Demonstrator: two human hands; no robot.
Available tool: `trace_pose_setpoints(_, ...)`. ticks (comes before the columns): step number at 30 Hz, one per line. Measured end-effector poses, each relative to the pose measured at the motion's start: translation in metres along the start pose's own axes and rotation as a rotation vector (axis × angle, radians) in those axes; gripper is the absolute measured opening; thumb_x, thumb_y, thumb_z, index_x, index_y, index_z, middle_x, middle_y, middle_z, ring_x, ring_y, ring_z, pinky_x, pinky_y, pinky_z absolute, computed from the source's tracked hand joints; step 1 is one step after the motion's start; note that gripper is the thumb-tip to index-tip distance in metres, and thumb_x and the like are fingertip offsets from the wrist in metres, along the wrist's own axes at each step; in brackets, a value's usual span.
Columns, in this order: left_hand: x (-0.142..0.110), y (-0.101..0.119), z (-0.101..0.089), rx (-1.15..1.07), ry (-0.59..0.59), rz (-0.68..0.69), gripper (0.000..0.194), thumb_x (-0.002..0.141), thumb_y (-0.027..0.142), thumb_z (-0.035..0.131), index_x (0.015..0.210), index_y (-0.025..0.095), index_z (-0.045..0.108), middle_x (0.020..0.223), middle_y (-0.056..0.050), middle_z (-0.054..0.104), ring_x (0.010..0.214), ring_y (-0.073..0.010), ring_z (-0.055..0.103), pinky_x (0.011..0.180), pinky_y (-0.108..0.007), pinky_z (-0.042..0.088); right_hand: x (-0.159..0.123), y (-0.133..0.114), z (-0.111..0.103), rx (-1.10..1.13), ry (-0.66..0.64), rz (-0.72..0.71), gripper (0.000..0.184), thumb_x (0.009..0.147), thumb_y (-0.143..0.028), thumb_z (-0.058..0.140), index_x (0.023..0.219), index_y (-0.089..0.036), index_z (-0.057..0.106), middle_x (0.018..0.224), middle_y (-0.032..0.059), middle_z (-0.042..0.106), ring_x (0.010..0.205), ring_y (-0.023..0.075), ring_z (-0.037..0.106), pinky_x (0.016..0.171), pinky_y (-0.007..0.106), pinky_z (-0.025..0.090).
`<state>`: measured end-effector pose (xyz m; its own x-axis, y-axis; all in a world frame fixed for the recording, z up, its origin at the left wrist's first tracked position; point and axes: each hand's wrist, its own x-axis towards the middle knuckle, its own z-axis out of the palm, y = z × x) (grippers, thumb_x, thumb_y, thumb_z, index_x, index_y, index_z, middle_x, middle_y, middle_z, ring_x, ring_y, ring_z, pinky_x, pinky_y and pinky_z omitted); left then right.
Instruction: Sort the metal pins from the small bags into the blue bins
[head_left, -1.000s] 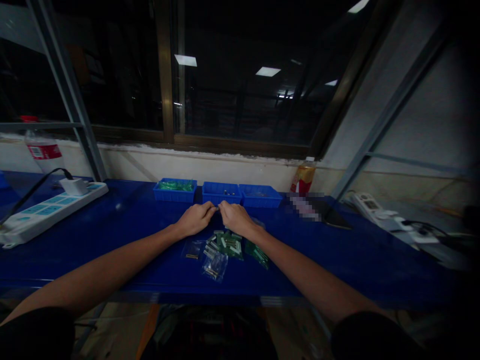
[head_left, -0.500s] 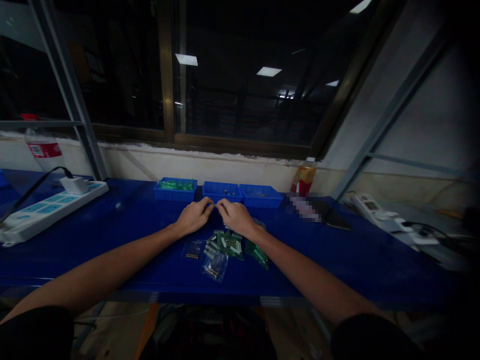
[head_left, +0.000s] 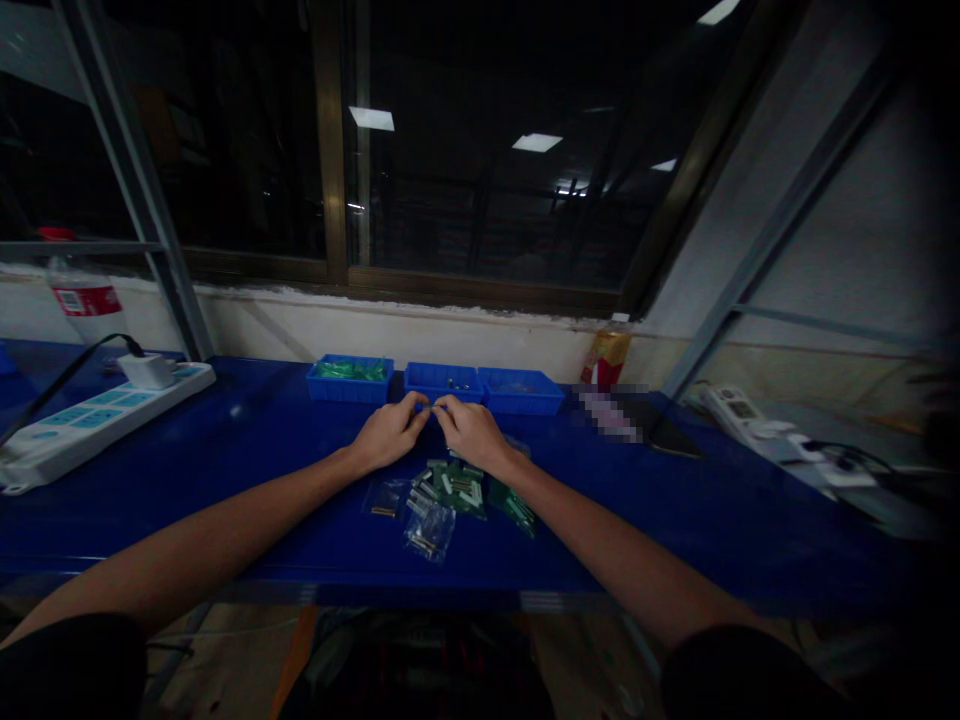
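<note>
At centre frame, the left hand [head_left: 388, 432] and right hand [head_left: 471, 433] are pinching a small part [head_left: 428, 408]. Bags [head_left: 439, 524] are lying below.

dim overall; ceiling-light reflections; right edge black.

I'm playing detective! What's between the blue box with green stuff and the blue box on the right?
The head view shows the middle blue box there, with a few small shiny bits inside.

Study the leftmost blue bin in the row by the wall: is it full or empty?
Not empty: green material shows inside the bin.
</note>
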<state>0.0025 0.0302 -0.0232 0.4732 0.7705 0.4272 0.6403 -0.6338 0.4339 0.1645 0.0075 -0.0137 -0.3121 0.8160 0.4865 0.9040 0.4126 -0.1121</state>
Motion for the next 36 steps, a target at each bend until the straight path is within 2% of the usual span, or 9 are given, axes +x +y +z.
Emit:
trace_pose_setpoints(8,-0.0012,0.0014,-0.0008,0.05,-0.009,0.017,0.023,0.089,0.035,0.035,0.1,0.022,0.051,0.068,-0.001,0.062,0.063,-0.0172,0.061,0.055,-0.023,0.038,-0.0002,0.0014,0.0026,-0.018,-0.023,0.001,0.029,0.091,-0.032,0.03,0.094,-0.019,0.056,0.076,0.0042,0.066,0.073,0.0159,0.062,0.06,0.022,0.035)
trace_pose_setpoints(14,-0.0003,-0.0004,-0.0008,0.055,-0.01,-0.007,0.027,0.091,0.035,0.03,0.09,0.021,0.053,0.066,-0.001,0.061,0.062,-0.0166,0.06,0.057,-0.023,0.039,-0.001,0.0012,-0.0005,0.045,0.023,-0.038,0.026,0.086,-0.029,0.04,0.108,-0.019,0.049,0.074,0.0018,0.063,0.062,0.0133,0.057,0.057,0.022,0.035)
trace_pose_setpoints(20,-0.0003,-0.0002,-0.0013,0.047,-0.01,0.01,0.031,0.092,0.034,0.027,0.081,0.02,0.053,0.066,-0.001,0.06,0.062,-0.016,0.059,0.058,-0.023,0.039,-0.0005,0.0013,-0.0039,0.103,0.032,-0.079,0.021,0.084,-0.027,0.044,0.102,-0.019,0.054,0.067,-0.0002,0.061,0.056,0.0113,0.053,0.054,0.021,0.033)
trace_pose_setpoints(23,-0.0005,-0.0002,-0.0005,0.034,0.008,0.018,0.027,0.092,0.033,0.028,0.093,0.021,0.051,0.069,0.0,0.061,0.065,-0.0165,0.06,0.059,-0.024,0.039,0.0002,0.0021,-0.0036,0.117,0.067,-0.06,0.02,0.085,-0.029,0.043,0.097,-0.019,0.057,0.067,0.0003,0.061,0.057,0.0114,0.054,0.054,0.021,0.032)
trace_pose_setpoints(27,-0.0003,-0.0004,0.0029,-0.038,0.079,0.081,0.026,0.088,0.029,0.038,0.112,0.02,0.041,0.076,0.0,0.061,0.066,-0.0165,0.059,0.056,-0.023,0.04,0.001,0.0035,-0.0027,0.147,0.082,-0.026,0.024,0.087,-0.032,0.04,0.091,-0.018,0.059,0.067,0.0013,0.063,0.058,0.0117,0.055,0.054,0.021,0.032)
trace_pose_setpoints(33,-0.0002,-0.002,0.006,-0.048,0.13,0.143,0.017,0.088,0.028,0.041,0.1,0.02,0.048,0.084,-0.002,0.062,0.071,-0.0163,0.059,0.059,-0.024,0.041,0.0008,0.0032,-0.0037,0.15,0.053,-0.033,0.028,0.089,-0.032,0.035,0.084,-0.019,0.06,0.065,0.001,0.062,0.06,0.0115,0.057,0.055,0.02,0.032)
trace_pose_setpoints(36,-0.0002,-0.0022,0.0049,-0.031,0.13,0.129,0.018,0.089,0.03,0.038,0.098,0.019,0.05,0.085,-0.003,0.063,0.075,-0.0173,0.06,0.065,-0.025,0.042,0.0007,0.0029,-0.0044,0.144,0.063,-0.026,0.026,0.088,-0.034,0.038,0.089,-0.018,0.058,0.062,-0.0004,0.06,0.058,0.0111,0.055,0.054,0.02,0.032)
